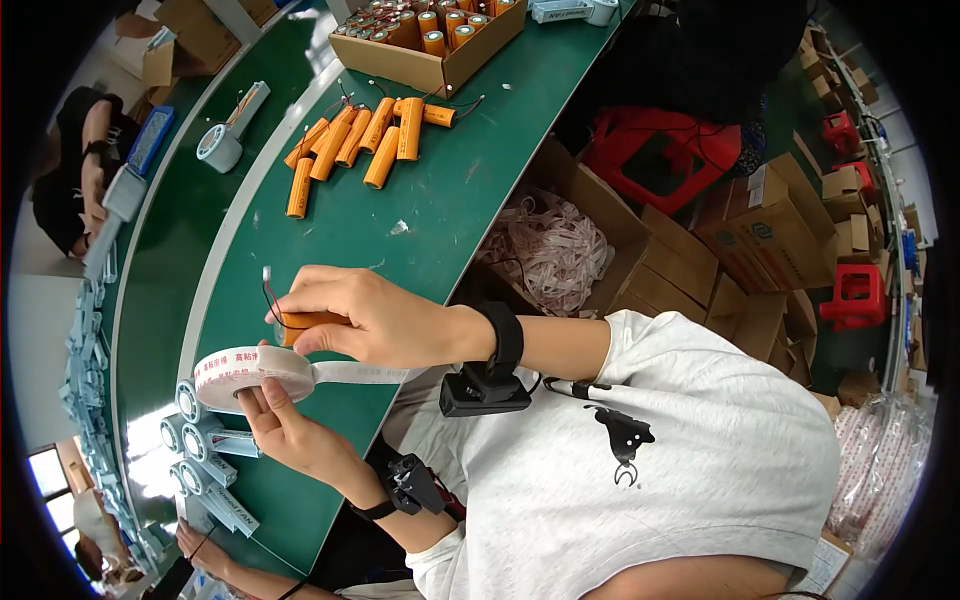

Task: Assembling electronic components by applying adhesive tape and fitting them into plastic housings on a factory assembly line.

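Observation:
My left hand (300,440) holds a roll of white tape (228,378) with red print, thumb against its near side and fingers under it. A loose strip of tape (365,373) runs off the roll to the right, below my other wrist. Just above the roll, my right hand (365,310) grips an orange cylindrical battery (312,321) between thumb and fingers. Thin red and black wires from the battery rise to a small white connector (267,273). Farther up the green table (400,260) lies a loose group of similar orange batteries (345,135) with wires.
A cardboard tray (430,65) of upright batteries stands at the far edge. Light-blue handheld fans (205,440) lie left of my left hand, near another person's hand (205,550). Right of the table are a carton of crumpled strips (555,255) and a red stool (660,150).

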Demonstrator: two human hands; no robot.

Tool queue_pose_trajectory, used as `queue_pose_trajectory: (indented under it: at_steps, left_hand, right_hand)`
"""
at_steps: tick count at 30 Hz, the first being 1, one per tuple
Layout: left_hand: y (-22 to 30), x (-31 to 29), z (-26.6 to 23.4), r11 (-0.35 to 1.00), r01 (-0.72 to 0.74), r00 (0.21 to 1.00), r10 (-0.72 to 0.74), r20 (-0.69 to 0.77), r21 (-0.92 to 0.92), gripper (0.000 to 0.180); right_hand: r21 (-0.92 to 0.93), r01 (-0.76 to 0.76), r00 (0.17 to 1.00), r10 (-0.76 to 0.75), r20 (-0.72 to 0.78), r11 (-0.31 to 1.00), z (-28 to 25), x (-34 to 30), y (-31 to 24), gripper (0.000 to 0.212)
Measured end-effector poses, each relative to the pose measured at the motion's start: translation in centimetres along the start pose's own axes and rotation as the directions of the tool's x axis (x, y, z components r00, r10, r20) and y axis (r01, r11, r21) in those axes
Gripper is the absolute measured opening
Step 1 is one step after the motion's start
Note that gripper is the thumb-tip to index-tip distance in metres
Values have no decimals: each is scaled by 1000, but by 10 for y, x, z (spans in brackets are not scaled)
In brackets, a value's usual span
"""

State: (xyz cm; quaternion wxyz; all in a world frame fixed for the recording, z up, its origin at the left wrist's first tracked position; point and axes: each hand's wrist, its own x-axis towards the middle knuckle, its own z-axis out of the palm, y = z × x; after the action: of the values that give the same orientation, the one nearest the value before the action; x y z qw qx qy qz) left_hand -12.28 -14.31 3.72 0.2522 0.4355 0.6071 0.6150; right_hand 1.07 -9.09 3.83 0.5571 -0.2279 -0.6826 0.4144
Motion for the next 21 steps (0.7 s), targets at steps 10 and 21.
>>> queue_pose_trajectory:
  at_steps: [10, 21]
  left_hand:
    - [-10, -11, -2, 633, -256, 966, 193, 172, 730, 48]
    - [-10, -11, 15, 464, -413, 900, 338, 274, 784, 38]
  right_hand:
    - [-152, -66, 989, 44, -141, 986, 21, 8, -2, 15]
    - [547, -220, 844, 439, -308, 808, 16, 24, 17, 12]
